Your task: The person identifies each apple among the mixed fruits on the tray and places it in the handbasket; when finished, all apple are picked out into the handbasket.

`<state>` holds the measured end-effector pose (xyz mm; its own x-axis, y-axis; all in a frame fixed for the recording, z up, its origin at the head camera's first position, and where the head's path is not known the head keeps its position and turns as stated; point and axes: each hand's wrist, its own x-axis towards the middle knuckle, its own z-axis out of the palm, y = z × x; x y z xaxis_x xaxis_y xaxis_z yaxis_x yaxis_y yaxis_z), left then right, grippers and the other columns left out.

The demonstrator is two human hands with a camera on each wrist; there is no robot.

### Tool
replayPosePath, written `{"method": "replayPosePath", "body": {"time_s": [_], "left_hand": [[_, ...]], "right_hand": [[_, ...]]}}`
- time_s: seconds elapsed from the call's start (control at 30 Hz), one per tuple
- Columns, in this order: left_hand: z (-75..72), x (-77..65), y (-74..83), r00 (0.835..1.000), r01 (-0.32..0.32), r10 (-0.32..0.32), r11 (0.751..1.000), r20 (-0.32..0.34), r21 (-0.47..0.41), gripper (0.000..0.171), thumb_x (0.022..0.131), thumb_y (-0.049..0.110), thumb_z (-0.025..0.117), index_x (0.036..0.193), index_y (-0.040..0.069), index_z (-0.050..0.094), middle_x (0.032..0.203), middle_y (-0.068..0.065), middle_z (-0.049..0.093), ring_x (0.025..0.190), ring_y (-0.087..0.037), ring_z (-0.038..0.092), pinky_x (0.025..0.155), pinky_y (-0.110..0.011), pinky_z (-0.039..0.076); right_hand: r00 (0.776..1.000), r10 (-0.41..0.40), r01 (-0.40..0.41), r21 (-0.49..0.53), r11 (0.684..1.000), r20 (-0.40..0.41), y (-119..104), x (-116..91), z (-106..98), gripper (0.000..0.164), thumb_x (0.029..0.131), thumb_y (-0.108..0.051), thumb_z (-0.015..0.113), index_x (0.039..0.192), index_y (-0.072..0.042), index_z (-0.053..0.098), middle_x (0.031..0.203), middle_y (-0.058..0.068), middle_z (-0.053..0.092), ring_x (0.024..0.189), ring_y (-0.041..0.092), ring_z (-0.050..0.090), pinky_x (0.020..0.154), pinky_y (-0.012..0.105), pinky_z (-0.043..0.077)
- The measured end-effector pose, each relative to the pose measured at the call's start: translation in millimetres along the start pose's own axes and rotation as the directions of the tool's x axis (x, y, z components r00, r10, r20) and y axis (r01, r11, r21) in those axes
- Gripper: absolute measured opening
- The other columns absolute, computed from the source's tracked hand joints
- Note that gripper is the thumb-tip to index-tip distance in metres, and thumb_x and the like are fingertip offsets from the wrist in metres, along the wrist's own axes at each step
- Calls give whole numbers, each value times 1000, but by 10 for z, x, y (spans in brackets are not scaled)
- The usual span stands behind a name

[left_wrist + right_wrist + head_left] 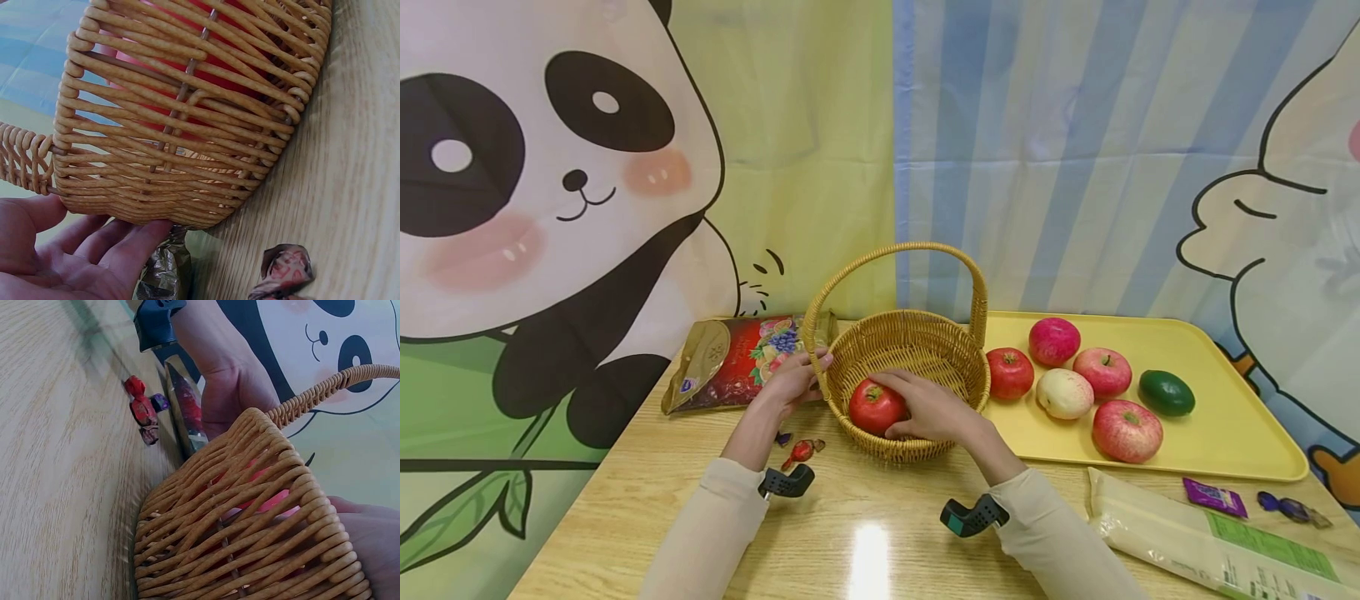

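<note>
Here, one basket (901,448) holds one red fruit (872,408).

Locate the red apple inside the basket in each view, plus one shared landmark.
Head: red apple lower centre, right hand holding it.
Left wrist: top middle, in red patches through the basket.
Right wrist: below and right of centre, again through gaps.
Shared landmark: the basket handle.

Wicker basket (917,450): centre of frame, on table (820,542). Apple (874,408): in basket, toward front left. Foil bag (730,367): left of basket. Wrapped candy (802,451): before foil bag. Tray (1240,425): right of basket, bearing fruit (1102,372). Plastic packet (1210,537): lower right, before tray.
</note>
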<state>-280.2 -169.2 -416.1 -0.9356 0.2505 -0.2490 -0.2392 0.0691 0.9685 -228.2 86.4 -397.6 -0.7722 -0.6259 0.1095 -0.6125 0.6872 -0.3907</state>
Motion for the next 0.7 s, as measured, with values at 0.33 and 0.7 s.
{"method": "replayPosePath", "body": {"time_s": [0.33,0.7], "left_hand": [[-2,7,-13,1000,0,0,1000,-3,10,52,105,27,42,153,9,29,152,-20,35,138,-37,39,108,-53,40],[1,2,-7,1000,-12,12,1000,-8,15,51,105,29,42,151,8,34,150,-20,38,137,-37,40,107,-51,42]], "right_hand": [[1000,8,-8,16,1000,2,10,-3,8,81,78,-30,82,148,-24,40,148,9,45,130,35,50,101,54,46],[1000,-9,10,25,1000,-28,10,3,7,79,77,-31,83,145,-20,45,144,9,50,127,32,54,101,50,47]]}}
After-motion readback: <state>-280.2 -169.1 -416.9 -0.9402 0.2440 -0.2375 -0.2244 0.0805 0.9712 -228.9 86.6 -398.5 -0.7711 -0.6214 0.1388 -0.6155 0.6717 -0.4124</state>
